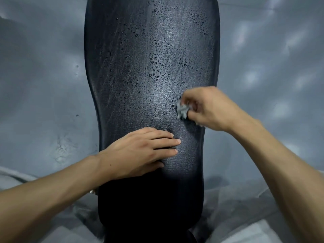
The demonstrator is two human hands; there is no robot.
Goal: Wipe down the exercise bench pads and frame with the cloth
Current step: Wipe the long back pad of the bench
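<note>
1. The long black textured vinyl bench pad (150,71) runs away from the viewer down the middle of the view, above a grey floor (43,67). Fine droplets (156,74) are scattered over its middle and far parts; the near part looks free of them.
2. The small crumpled grey cloth (182,109) is held bunched in the right hand (208,109), whose grip is closed around it with curled fingers. The cloth protrudes from the thumb side of the grip and appears to be pressed against the pad near its right edge.
3. The left hand (140,151) is laid flat on the pad with straight fingers, holding nothing, nearer the viewer than the cloth. It is judged to serve as a brace.
4. The step in hand is judged to be wiping the pad surface. Firm, even pressure should be kept, and overlapping strokes should be carried from the right edge across to the left, then onward into the wet area.
5. The cloth should be re-bunched when saturated. No frame is visible; it remains to be wiped.
</note>
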